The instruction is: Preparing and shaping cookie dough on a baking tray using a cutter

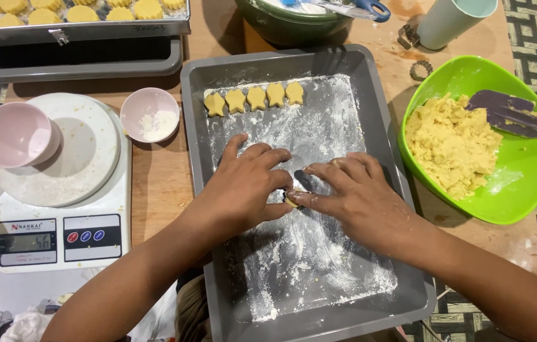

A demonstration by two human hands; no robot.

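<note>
Kitchen scale [59,234] at left, pink bowl [16,134] on its platter. Left hand [243,187] and right hand [354,196] meet over the floured grey tray [382,126], fingertips pinched on a small dough piece [292,199] at tray centre. Five star-shaped cookies [255,98] along the far edge. Green bowl [534,164] of dough at right

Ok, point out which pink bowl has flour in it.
The small pink bowl on the table beside the grey tray; the other pink bowl sits tilted on the scale.
</note>
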